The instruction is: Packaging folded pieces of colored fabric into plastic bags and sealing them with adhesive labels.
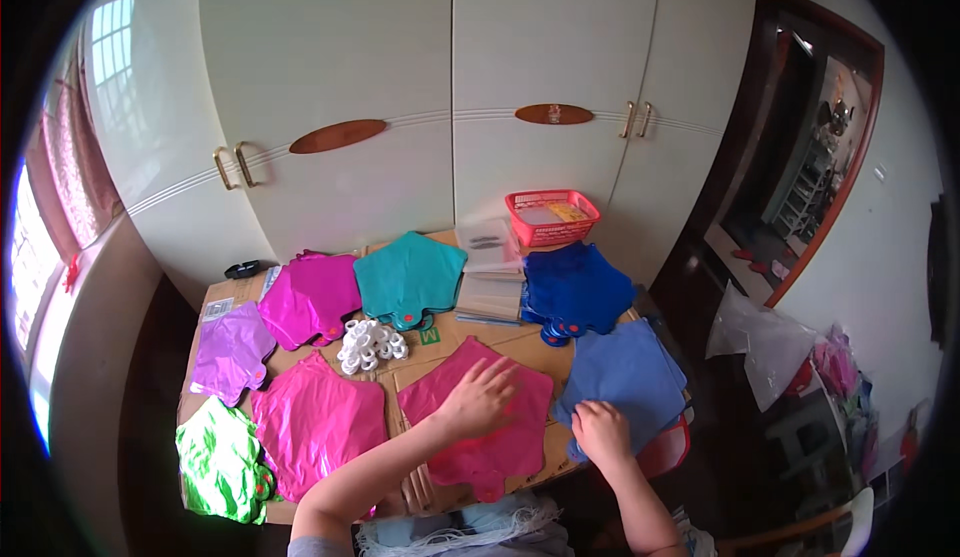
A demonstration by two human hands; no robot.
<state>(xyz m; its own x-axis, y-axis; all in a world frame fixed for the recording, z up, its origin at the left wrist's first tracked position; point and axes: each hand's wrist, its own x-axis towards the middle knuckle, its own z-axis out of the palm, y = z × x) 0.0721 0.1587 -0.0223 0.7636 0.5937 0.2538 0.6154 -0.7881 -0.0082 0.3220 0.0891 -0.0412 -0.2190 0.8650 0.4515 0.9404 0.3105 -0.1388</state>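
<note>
My left hand (480, 398) is over a flat pink star-shaped foil balloon (500, 447), its fingers stretched out with nothing in them. Whether it touches the foil is hard to tell. At the right of the table, my right hand (602, 431) is closed at the near left edge of a pale blue stack of flat foil balloons (632, 377), fingers curled on that edge. Its fingertips are partly hidden. Left of the left forearm lies another pink foil balloon pile (318, 417).
Teal (410, 277), magenta (310, 299), dark blue (578, 287), purple (232, 352) and green (220, 457) foil piles ring the cardboard-covered table (440, 349). Small white loops (371, 345) are heaped mid-table. Flat clear packets (490, 297) lie near a red basket (553, 235).
</note>
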